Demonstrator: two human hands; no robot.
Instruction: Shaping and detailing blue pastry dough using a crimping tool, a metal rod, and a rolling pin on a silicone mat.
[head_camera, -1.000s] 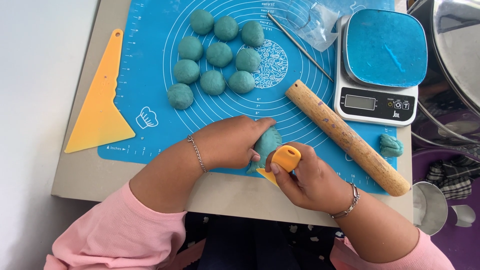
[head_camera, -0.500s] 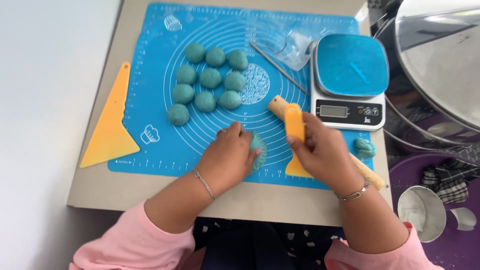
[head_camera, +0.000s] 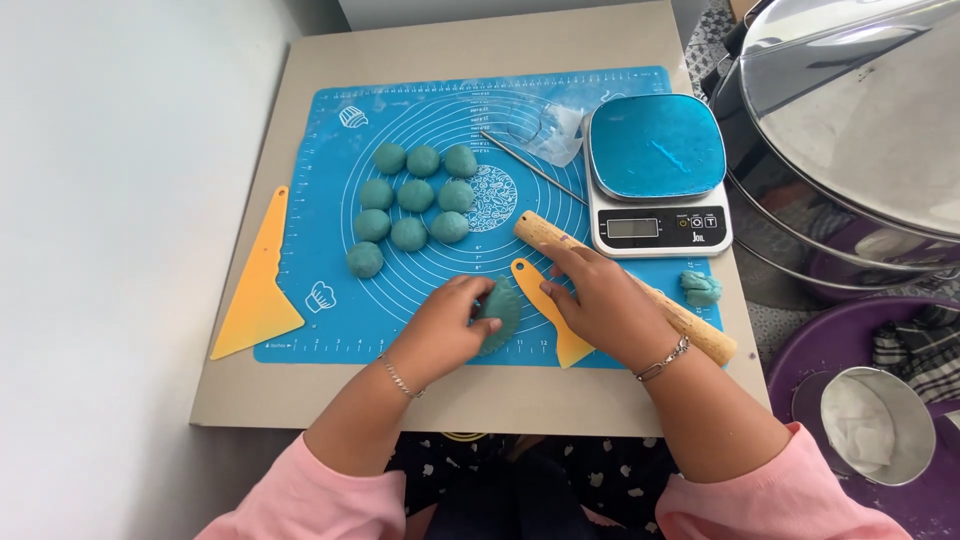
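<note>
My left hand (head_camera: 440, 335) curls around the left edge of a flattened teal dough piece (head_camera: 502, 315) on the blue baking mat (head_camera: 320, 250). A yellow scraper (head_camera: 528, 280) lies flat on the mat just to the right. My right hand (head_camera: 600, 300) rests palm down over its middle, and the fingers reach onto a wooden rolling pin (head_camera: 700, 335) that lies slanted. Several teal dough balls (head_camera: 415, 195) sit in rows farther back on the mat.
A digital scale (head_camera: 655, 170) with a blue top stands at the back right, a small dough lump (head_camera: 701, 288) in front of it. A second yellow scraper (head_camera: 258, 290) lies left. A thin metal stick (head_camera: 535, 168), clear plastic (head_camera: 560, 125), large steel pots (head_camera: 860, 130) and a metal cup (head_camera: 880, 425) are nearby.
My right hand has laid the yellow scraper, held upright before, flat on the mat and now covers it. The left hand stays on the dough piece.
</note>
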